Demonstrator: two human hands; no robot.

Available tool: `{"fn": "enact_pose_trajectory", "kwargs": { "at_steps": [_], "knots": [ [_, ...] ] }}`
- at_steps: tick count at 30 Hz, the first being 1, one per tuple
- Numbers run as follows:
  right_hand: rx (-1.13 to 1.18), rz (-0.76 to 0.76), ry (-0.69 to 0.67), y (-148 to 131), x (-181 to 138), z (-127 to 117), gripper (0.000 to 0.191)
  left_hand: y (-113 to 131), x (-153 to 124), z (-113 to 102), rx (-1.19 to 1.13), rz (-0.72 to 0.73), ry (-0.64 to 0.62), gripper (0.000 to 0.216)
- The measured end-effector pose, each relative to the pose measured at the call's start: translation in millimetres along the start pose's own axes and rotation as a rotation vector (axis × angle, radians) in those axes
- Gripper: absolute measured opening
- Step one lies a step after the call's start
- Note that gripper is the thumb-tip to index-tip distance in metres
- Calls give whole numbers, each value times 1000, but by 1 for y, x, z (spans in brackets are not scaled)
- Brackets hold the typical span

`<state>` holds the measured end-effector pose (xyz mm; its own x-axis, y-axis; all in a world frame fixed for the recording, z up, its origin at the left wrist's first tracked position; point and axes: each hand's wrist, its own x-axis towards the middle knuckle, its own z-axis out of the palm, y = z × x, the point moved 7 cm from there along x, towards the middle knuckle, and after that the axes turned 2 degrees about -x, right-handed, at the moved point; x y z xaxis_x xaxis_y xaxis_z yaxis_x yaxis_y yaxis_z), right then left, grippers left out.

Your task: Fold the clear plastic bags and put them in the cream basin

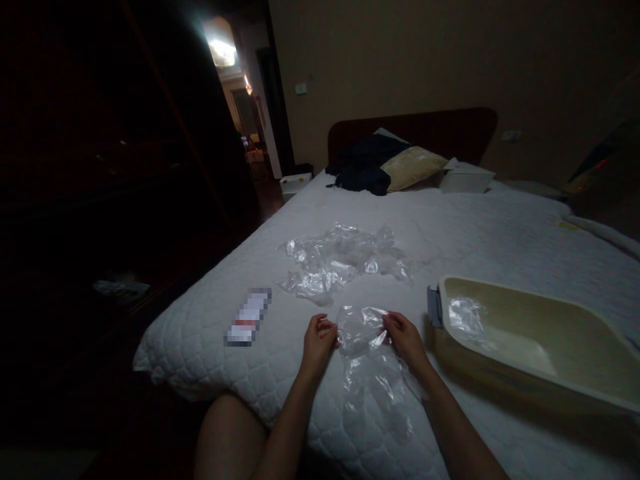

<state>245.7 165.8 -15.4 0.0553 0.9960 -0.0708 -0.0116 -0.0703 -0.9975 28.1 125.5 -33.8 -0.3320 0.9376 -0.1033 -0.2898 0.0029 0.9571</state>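
A clear plastic bag lies spread on the white quilted bed between my arms. My left hand pinches its upper left edge. At the upper right edge, the fingers of my right hand are closed on the same bag. Beyond my hands is a crumpled heap of clear plastic bags. To the right stands a cream plastic bin with a grey latch, and a piece of clear plastic rests inside it.
A blurred-out phone-like object lies left of my hands on the bed. Dark cloth and a beige pillow are near the headboard. A white nightstand stands by the lit doorway.
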Motion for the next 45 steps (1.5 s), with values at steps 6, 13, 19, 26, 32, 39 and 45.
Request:
{"fn": "enact_pose_trajectory", "kwargs": {
  "at_steps": [6,13,19,26,32,39,45],
  "knots": [
    [1,-36,-24,3,-1,0,34,2,-8,7,126,77,-61,36],
    [138,88,22,15,4,-11,34,2,-4,2,231,152,-28,25],
    [210,79,3,22,1,-10,36,2,-4,-3,287,210,56,32],
    [17,-21,32,15,-4,-18,36,4,-7,-3,292,192,71,32],
    [-42,-48,102,16,-2,-27,36,7,-10,-3,296,213,89,34],
    [113,-22,142,29,2,-34,33,16,-18,-4,366,312,126,28],
    [167,0,143,28,-3,-35,28,35,-30,3,532,500,160,14]
  ]
}}
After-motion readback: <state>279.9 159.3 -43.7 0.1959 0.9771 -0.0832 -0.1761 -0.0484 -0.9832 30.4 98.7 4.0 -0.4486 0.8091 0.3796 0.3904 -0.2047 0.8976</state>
